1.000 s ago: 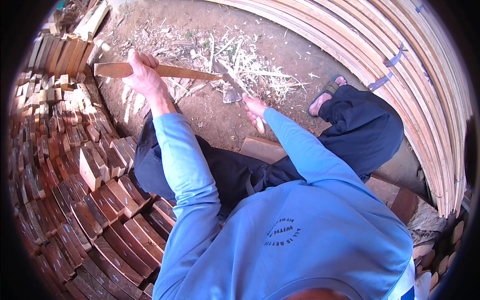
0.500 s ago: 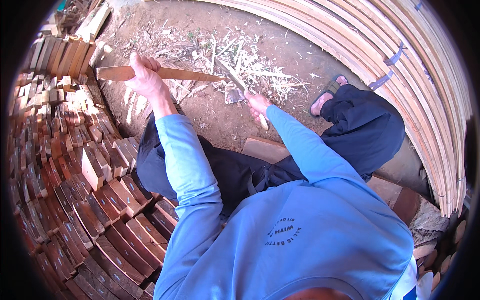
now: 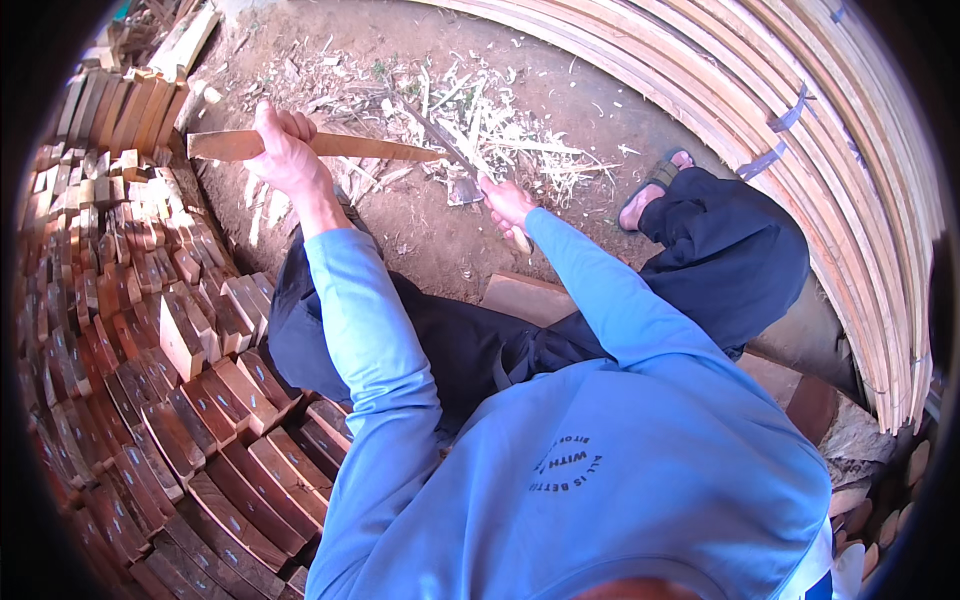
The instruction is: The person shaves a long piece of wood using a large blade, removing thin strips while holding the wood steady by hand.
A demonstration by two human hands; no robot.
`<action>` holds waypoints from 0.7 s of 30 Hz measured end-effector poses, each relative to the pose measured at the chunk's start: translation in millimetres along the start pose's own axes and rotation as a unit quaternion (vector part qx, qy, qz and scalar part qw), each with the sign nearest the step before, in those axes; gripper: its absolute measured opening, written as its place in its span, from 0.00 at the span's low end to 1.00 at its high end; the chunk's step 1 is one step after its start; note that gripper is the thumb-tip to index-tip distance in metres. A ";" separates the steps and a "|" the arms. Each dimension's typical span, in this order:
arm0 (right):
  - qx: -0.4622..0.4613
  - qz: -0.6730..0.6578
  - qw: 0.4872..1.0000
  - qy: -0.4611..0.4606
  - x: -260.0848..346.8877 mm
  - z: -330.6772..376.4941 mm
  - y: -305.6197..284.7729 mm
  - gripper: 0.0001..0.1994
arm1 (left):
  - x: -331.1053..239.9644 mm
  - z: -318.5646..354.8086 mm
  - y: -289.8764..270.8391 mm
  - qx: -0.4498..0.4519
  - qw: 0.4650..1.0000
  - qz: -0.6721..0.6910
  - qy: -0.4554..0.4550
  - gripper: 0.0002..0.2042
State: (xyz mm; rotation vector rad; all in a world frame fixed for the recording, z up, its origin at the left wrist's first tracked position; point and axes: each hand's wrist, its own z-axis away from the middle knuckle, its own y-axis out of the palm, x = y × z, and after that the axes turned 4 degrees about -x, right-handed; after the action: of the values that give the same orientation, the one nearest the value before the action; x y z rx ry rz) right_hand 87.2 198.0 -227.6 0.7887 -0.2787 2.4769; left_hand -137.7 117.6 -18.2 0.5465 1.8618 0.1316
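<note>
My left hand is closed around a flat, tapered piece of wood, whose wide end sticks out to the left and whose narrow end points right. Closed on the handle of a long-bladed knife, my right hand is to the right of the wood's tip. The blade slants up and left, passing close to the narrow end of the wood; I cannot tell if they touch. A small block-like piece lies just below the blade, near my right hand.
Pale wood shavings litter the dirt floor beyond my hands. Stacked cut wood pieces fill the left side. Long bent wooden strips, tied in bundles, curve along the right. A brick-like block lies between my legs, and my sandaled foot is at right.
The knife blade has swung leftward, its tip now farther left and higher over the wood. My right hand has shifted slightly left; my left hand and the wood have moved slightly left too.
</note>
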 end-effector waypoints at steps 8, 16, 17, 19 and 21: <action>0.000 0.046 0.999 0.010 3.3 -5.7 -11.9 0.30 | -1.4 -1.2 -6.0 -0.014 1.000 -0.004 -0.011 0.18; -0.057 0.043 0.997 0.031 -6.1 0.6 8.1 0.31 | 0.8 -2.4 0.9 0.000 1.000 -0.014 -0.007 0.19; 0.005 0.104 0.992 0.066 -10.8 -1.7 5.7 0.32 | -0.3 -2.7 0.3 -0.003 1.000 -0.012 -0.008 0.19; -0.011 0.104 0.994 0.034 -10.6 -6.4 0.2 0.34 | -3.0 0.7 -1.8 -0.013 1.000 -0.009 -0.013 0.19; -0.022 0.110 0.994 0.004 1.0 -13.1 -3.0 0.35 | -1.7 -1.3 2.2 0.001 1.000 -0.004 -0.003 0.20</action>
State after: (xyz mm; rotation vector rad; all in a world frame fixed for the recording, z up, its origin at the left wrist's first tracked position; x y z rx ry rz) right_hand 81.9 205.4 -237.5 0.7665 -0.4377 2.6677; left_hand -137.8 119.1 -15.5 0.5408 1.8583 0.1234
